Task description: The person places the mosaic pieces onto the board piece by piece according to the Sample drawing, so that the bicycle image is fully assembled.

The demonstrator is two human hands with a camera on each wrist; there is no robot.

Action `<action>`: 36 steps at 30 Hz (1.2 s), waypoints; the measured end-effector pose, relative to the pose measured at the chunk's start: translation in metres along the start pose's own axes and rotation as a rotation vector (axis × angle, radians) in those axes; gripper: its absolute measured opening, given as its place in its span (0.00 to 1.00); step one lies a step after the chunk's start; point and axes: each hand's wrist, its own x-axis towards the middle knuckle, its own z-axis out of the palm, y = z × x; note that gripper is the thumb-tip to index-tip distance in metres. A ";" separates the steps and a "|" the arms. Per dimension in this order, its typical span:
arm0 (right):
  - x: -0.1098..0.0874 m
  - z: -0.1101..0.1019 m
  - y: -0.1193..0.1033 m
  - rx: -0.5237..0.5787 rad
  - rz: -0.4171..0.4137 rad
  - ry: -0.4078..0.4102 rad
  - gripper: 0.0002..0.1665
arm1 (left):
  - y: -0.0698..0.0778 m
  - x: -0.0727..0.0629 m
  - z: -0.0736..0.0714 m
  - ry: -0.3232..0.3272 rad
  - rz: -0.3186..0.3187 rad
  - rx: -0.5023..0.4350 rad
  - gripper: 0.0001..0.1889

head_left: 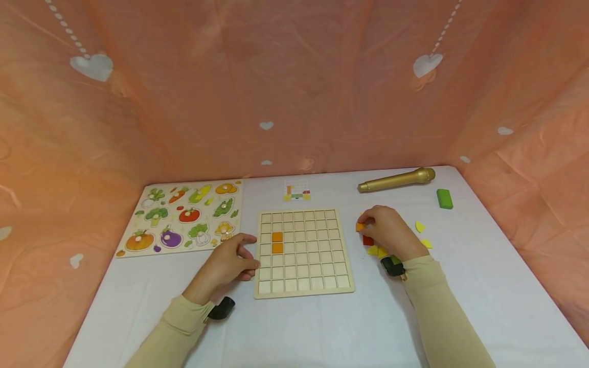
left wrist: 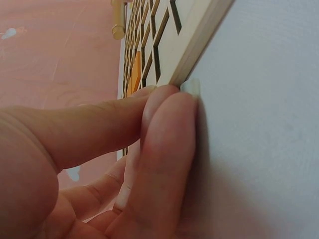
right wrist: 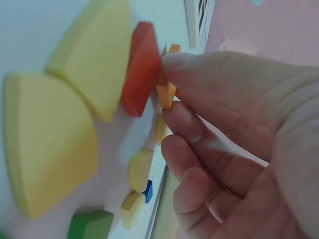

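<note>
A pale wooden grid board (head_left: 304,254) lies on the table, with two orange square tiles (head_left: 277,248) in its left part. My left hand (head_left: 228,263) grips the board's left edge. In the left wrist view its thumb and fingertips meet at the board's rim (left wrist: 192,57). To the right of the board, my right hand (head_left: 391,231) pinches an orange square tile (head_left: 360,227) between thumb and fingers. Near that hand are a red piece (right wrist: 143,69), yellow curved pieces (right wrist: 52,139), a green block (right wrist: 90,224) and a small blue piece (right wrist: 148,191).
A vegetable puzzle board (head_left: 181,217) lies at the left. A small pattern card (head_left: 296,190) is behind the grid board. A gold microphone (head_left: 397,180) and a green block (head_left: 444,199) lie at the back right. Pink cloth (head_left: 294,87) walls the table's back and sides.
</note>
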 end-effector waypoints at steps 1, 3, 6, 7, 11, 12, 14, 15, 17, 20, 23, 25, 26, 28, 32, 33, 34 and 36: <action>0.000 0.000 -0.001 -0.003 -0.007 -0.001 0.11 | 0.000 0.000 0.000 -0.001 0.000 0.002 0.34; 0.000 0.000 -0.003 -0.014 -0.028 0.004 0.11 | 0.000 0.001 0.000 -0.003 0.000 0.006 0.34; 0.001 0.002 -0.010 -0.022 -0.068 0.011 0.11 | -0.001 0.001 -0.001 -0.003 0.002 0.010 0.34; 0.001 0.003 -0.012 -0.023 -0.082 0.015 0.11 | -0.001 0.001 -0.001 -0.003 0.003 0.012 0.34; -0.002 0.011 -0.026 -0.031 -0.120 0.029 0.10 | 0.000 0.001 -0.001 -0.007 0.005 0.007 0.34; -0.003 0.014 -0.029 -0.039 -0.133 0.034 0.10 | 0.000 0.001 -0.001 -0.007 0.006 0.005 0.34; -0.005 0.021 -0.038 -0.047 -0.159 0.035 0.10 | 0.001 0.001 0.000 -0.008 0.003 0.001 0.34; -0.006 0.024 -0.042 -0.044 -0.175 0.031 0.09 | 0.001 0.001 0.000 -0.008 0.002 0.001 0.34; -0.007 0.031 -0.051 -0.046 -0.213 0.027 0.09 | 0.001 0.000 0.000 -0.007 0.004 0.003 0.34; -0.009 0.041 -0.064 -0.045 -0.280 0.019 0.09 | 0.001 0.000 0.000 -0.007 0.002 0.003 0.34; -0.008 0.051 -0.080 -0.071 -0.316 0.011 0.09 | 0.000 0.001 -0.001 -0.006 0.003 0.008 0.34; -0.006 0.058 -0.090 -0.086 -0.344 0.003 0.09 | -0.001 0.001 -0.002 -0.005 0.003 0.009 0.35; -0.006 0.062 -0.096 -0.091 -0.357 -0.002 0.10 | -0.001 0.002 -0.002 -0.006 0.004 0.010 0.35; -0.006 0.068 -0.106 -0.096 -0.391 -0.015 0.10 | -0.001 0.002 -0.003 -0.006 -0.002 0.007 0.34; -0.008 0.081 -0.123 -0.099 -0.458 -0.032 0.10 | -0.001 0.002 -0.003 -0.005 -0.012 0.003 0.33; -0.009 0.083 -0.127 -0.103 -0.472 -0.033 0.10 | -0.001 0.002 -0.003 -0.005 -0.014 0.001 0.33; -0.010 0.086 -0.130 -0.106 -0.482 -0.034 0.10 | -0.001 0.002 -0.002 -0.006 -0.013 0.002 0.33; -0.012 0.090 -0.134 -0.123 -0.503 -0.031 0.10 | -0.001 0.002 -0.001 -0.008 -0.012 -0.001 0.33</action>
